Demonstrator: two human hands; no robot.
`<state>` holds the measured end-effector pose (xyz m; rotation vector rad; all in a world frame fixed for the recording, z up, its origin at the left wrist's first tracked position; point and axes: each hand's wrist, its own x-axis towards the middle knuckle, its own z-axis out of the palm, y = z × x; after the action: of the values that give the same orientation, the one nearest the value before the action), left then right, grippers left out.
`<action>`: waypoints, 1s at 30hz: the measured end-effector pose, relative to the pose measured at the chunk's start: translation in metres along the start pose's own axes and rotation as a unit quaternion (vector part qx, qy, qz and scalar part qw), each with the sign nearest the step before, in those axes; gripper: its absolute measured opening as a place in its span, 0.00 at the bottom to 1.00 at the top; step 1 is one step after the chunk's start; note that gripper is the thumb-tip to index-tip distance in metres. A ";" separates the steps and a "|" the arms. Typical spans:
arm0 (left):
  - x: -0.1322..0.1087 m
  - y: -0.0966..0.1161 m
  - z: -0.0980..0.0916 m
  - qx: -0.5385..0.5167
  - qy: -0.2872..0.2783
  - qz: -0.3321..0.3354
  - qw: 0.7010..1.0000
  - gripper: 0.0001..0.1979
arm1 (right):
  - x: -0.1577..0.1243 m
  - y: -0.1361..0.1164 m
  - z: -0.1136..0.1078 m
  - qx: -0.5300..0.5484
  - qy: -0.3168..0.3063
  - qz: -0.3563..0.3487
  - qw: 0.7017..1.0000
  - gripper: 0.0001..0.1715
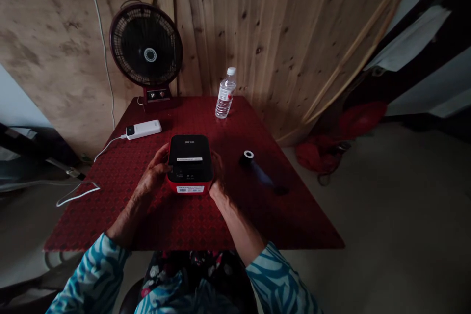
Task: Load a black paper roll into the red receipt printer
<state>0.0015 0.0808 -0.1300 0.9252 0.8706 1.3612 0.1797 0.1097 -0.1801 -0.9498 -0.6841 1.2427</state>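
A compact black-topped, red-sided label printer (190, 149) is between my two hands over the middle of the red patterned table. A white slip or strip shows across its top, and a printed sticker is on its near side. My left hand (154, 169) grips its left side, with the thumb near the top front edge. On the opposite side my right hand (218, 171) is wrapped round the printer, its fingers partly hidden behind it. Whether the printer rests on the table or is slightly lifted, I cannot tell.
A fan (147, 49) stands at the back left, near a white power bank (144, 129) with a cable. Behind the printer is a clear water bottle (225, 94). Right of it lies a dark object with a white ring (248, 154). A wooden wall (257, 24) borders the red table (184, 230).
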 end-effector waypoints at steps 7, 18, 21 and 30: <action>-0.002 -0.003 -0.003 0.018 0.004 0.000 1.000 0.38 | 0.001 -0.002 0.005 0.028 0.022 0.014 0.999 0.24; -0.004 0.030 0.005 0.235 0.038 0.075 0.968 0.27 | 0.001 0.001 0.003 0.020 0.000 0.008 1.000 0.26; 0.016 0.046 0.020 0.389 -0.033 0.153 0.908 0.14 | 0.001 0.000 0.003 0.017 -0.008 -0.005 1.000 0.25; 0.078 0.029 0.035 0.573 -0.145 0.094 0.801 0.03 | 0.006 0.006 0.000 0.001 -0.012 -0.034 0.999 0.24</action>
<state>0.0239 0.1576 -0.0879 2.1286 1.3954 0.6908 0.1780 0.1163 -0.1861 -0.9041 -0.7269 1.1970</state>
